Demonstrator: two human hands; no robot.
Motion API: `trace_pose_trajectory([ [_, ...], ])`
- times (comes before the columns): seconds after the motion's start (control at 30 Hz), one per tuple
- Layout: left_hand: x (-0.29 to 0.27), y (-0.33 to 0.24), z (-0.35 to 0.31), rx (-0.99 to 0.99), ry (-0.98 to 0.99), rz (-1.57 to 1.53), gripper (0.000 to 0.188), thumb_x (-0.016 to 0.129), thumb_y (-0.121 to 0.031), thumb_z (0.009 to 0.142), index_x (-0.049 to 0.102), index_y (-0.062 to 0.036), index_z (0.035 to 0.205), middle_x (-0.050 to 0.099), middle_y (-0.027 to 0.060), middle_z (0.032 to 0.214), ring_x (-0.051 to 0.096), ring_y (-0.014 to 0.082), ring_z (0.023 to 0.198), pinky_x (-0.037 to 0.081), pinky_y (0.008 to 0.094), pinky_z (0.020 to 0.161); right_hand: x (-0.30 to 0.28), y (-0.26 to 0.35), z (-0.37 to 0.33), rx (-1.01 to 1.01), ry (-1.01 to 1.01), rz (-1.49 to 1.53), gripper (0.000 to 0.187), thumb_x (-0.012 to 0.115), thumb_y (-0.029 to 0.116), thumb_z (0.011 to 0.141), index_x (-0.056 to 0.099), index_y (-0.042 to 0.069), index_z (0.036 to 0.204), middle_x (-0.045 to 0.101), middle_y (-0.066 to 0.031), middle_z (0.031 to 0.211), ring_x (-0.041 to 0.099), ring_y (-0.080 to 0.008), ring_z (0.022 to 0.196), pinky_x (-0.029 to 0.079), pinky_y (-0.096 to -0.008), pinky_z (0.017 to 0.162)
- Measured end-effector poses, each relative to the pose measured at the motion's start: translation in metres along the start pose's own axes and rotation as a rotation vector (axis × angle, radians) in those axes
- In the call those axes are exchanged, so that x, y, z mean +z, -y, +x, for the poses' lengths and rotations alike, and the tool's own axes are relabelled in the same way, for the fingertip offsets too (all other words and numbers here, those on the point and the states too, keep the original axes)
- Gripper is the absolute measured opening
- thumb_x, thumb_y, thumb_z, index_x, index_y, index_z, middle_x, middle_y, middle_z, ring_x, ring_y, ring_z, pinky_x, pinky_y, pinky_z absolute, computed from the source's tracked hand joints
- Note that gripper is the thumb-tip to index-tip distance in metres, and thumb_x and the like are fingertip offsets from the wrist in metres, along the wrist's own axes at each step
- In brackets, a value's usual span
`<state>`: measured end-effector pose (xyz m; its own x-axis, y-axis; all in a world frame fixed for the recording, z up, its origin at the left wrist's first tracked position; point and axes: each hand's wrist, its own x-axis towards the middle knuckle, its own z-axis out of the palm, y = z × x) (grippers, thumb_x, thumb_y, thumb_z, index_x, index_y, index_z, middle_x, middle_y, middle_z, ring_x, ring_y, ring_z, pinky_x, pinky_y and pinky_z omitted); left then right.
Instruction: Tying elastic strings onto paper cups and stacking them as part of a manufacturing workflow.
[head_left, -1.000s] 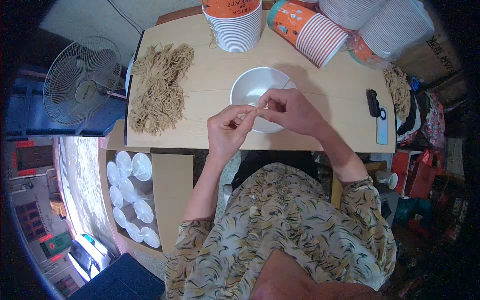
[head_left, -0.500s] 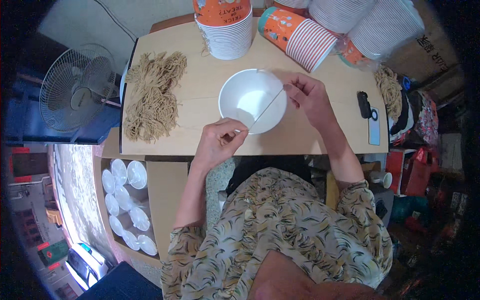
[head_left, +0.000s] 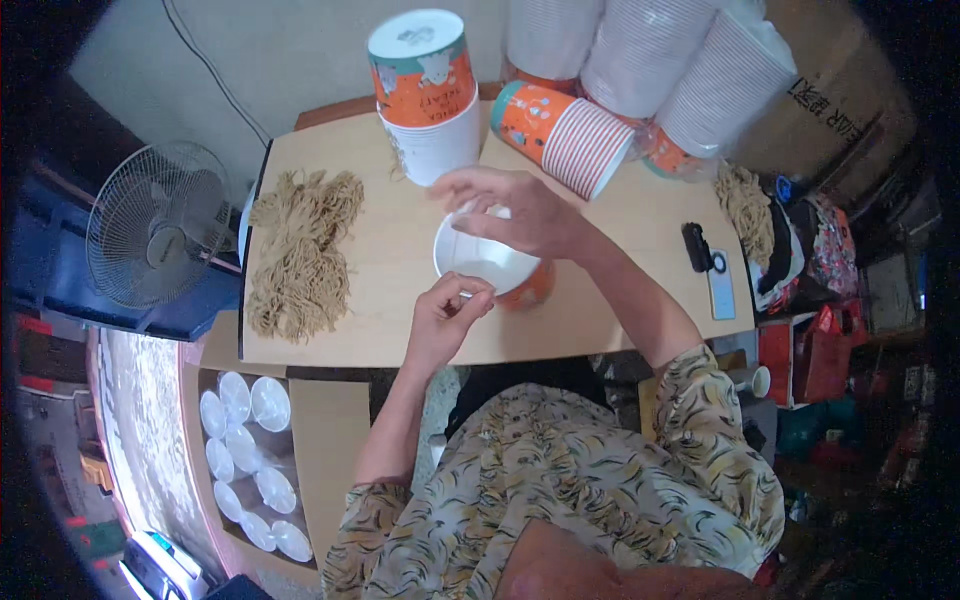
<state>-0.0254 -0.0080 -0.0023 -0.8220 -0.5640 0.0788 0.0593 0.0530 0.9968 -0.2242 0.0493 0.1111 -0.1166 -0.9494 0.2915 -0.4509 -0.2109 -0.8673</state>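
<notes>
A white-lined paper bucket (head_left: 500,262) with an orange outside stands tilted on the table in front of me. My left hand (head_left: 443,318) is closed at its near rim, thumb and fingertips pinched together. A small pale bit shows between them, seemingly the end of a string. Across the bucket's far side reaches my right hand (head_left: 525,215), hiding part of the opening. Its fingers are stretched to the left with the thumb apart, and they are somewhat blurred. Left of the bucket lies a heap of tan strings (head_left: 305,255).
Behind are an upside-down bucket stack (head_left: 425,100), a stack on its side (head_left: 560,140) and wrapped stacks (head_left: 650,70). A phone (head_left: 721,290) and a black object (head_left: 696,247) lie at right. A fan (head_left: 160,225) and a carton (head_left: 335,430) with clear cups flank the table's left.
The string was stretched between both hands over the bucket. My right hand has swung left across the opening, the bucket has tipped, and the whole view has shifted.
</notes>
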Motion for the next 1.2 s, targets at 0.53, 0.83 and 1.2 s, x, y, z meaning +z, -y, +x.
trace_pose_trajectory([
  [0.53,-0.025,-0.039,0.048,-0.016,0.057,-1.237,0.033,0.06,-0.014,0.099,0.053,0.0023,0.128,0.066,0.0114,0.115,0.067,0.0159,0.097,0.058,0.0244,0.084,-0.049,-0.017,-0.033,-0.239,-0.266,0.064,0.152,0.101,0.033,0.041,0.011,0.003,0.158,0.024,-0.0133,0.16,0.029,-0.0307,0.148,0.025,-0.0442,0.121],
  [0.83,-0.115,-0.125,0.176,0.205,0.345,-1.351,0.032,0.056,-0.022,0.103,0.055,-0.0018,0.127,0.064,0.0008,0.096,0.059,0.0095,0.072,0.048,0.0191,0.054,-0.131,0.062,0.057,-0.329,-0.381,-0.309,0.122,0.092,0.029,0.058,0.024,0.003,0.157,0.032,-0.0166,0.158,0.042,-0.0317,0.141,0.037,-0.048,0.115],
  [1.2,-0.174,-0.076,0.302,0.148,0.255,-1.536,0.061,0.056,-0.032,0.102,0.037,0.0076,0.144,0.057,0.0007,0.079,0.06,0.01,0.067,0.051,0.0185,0.054,-0.158,0.073,0.229,0.037,-0.095,-0.587,0.101,0.081,0.044,0.069,0.039,0.006,0.152,0.047,-0.0196,0.149,0.049,-0.031,0.135,0.04,-0.0395,0.111],
])
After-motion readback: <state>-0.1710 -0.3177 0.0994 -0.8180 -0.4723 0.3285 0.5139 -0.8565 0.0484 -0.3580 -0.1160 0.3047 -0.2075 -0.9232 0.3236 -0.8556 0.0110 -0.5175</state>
